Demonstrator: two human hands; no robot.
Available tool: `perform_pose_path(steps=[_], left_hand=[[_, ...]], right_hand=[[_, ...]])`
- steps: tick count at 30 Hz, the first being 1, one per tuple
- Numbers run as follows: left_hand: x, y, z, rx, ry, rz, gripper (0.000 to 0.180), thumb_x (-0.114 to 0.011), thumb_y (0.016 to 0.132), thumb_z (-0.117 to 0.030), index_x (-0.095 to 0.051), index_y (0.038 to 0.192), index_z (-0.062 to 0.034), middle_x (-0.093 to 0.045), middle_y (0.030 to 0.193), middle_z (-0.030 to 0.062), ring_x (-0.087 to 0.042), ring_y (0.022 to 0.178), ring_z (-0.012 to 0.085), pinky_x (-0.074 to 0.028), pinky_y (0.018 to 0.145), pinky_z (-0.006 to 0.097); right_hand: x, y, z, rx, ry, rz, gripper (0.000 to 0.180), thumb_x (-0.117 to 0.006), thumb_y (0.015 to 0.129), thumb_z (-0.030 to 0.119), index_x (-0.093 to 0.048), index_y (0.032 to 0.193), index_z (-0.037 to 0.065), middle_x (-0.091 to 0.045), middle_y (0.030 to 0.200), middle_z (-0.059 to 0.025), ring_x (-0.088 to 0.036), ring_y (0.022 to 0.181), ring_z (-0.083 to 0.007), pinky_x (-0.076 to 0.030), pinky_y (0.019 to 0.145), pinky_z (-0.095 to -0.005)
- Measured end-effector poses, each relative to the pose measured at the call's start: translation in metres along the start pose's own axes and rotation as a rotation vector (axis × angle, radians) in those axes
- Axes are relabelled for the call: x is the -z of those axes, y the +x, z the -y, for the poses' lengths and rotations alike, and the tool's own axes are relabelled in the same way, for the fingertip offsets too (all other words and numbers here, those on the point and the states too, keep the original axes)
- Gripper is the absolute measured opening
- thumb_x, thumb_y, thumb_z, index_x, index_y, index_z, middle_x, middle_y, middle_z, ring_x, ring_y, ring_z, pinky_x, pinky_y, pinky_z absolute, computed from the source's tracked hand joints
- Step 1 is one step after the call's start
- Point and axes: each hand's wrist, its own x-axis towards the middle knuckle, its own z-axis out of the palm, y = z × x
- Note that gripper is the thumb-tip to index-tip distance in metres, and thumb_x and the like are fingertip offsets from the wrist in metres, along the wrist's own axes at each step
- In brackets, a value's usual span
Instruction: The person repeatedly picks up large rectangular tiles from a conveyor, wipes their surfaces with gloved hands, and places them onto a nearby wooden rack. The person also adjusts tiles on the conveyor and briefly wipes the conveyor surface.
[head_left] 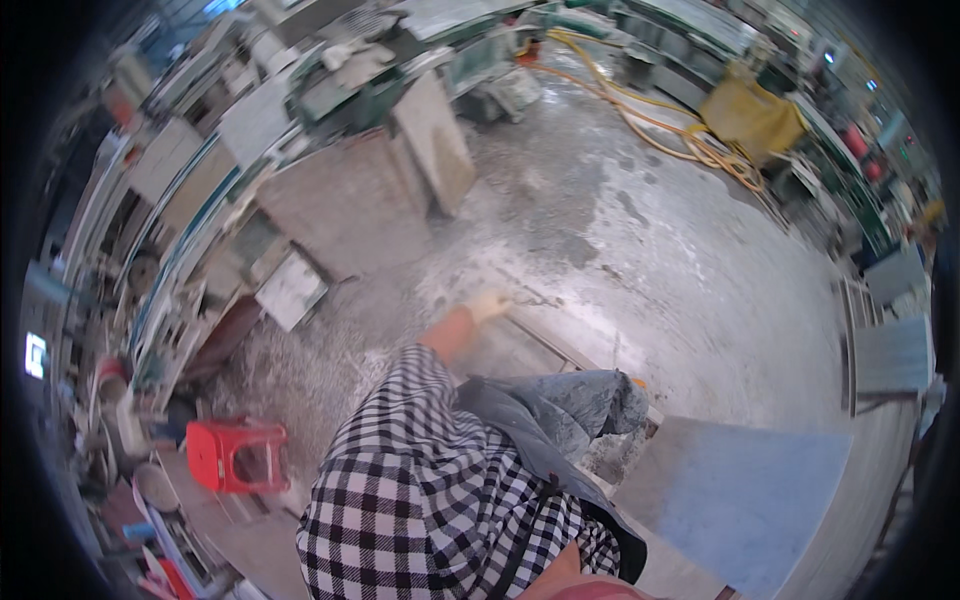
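Slab (735, 495) of grey stone lies flat at lower right, prob. heavy, stiff & brittle so grip long edges w/ both hands; left hand (490, 303) reaches floorward, grasp can't be told, right unseen.

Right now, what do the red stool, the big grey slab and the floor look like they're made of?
The red stool looks like moulded plastic: uniform glossy red, with cut-out openings. The grey slab seems to be cut stone or tile: flat, matte blue-grey, faintly mottled, with straight edges. The floor looks like bare concrete, rough and patchy with pale dust and darker stains. None can be confirmed by look alone.
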Motion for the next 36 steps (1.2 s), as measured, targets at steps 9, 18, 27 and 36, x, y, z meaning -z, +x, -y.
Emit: perform_pose_path(steps=[9,18,27,36], left_hand=[[0.068,-0.201,0.213,0.992,0.141,-0.439,0.059,-0.059,0.091,-0.052,-0.074,0.122,-0.0040,-0.071,0.124,0.0250,-0.068,0.119,0.0400,-0.053,0.098,0.049],[0.075,-0.112,0.129,0.252,0.014,-0.515,0.049,-0.059,0.094,-0.048,-0.077,0.110,-0.0059,-0.073,0.113,0.0232,-0.068,0.110,0.0415,-0.052,0.095,0.052],[0.124,-0.144,0.136,0.005,-0.007,-0.512,0.034,-0.059,0.097,-0.035,-0.072,0.113,-0.0072,-0.073,0.097,0.0199,-0.072,0.092,0.0352,-0.054,0.080,0.046],[0.168,-0.300,0.423,0.913,-0.129,-0.478,0.059,-0.047,0.103,-0.050,-0.073,0.118,0.0006,-0.072,0.118,0.0291,-0.068,0.114,0.0448,-0.054,0.096,0.051]], right_hand=[[-0.019,0.055,0.135,0.410,0.214,0.117,0.040,-0.056,0.108,0.030,-0.069,0.122,-0.005,-0.074,0.109,-0.0087,-0.067,0.094,-0.0185,-0.053,0.088,-0.0320],[-0.092,0.087,0.166,0.421,-0.343,0.184,0.050,-0.063,0.102,0.041,-0.067,0.124,-0.004,-0.073,0.105,-0.0167,-0.065,0.092,-0.0217,-0.050,0.082,-0.0349],[-0.183,0.038,0.263,0.423,-0.664,0.255,0.050,-0.065,0.099,0.036,-0.062,0.134,0.001,-0.070,0.115,-0.0209,-0.063,0.107,-0.0314,-0.050,0.092,-0.0386],[-0.395,-0.124,0.407,0.749,-1.024,0.331,0.055,-0.067,0.096,0.032,-0.057,0.144,0.005,-0.067,0.125,-0.0251,-0.062,0.122,-0.0411,-0.049,0.102,-0.0424]])
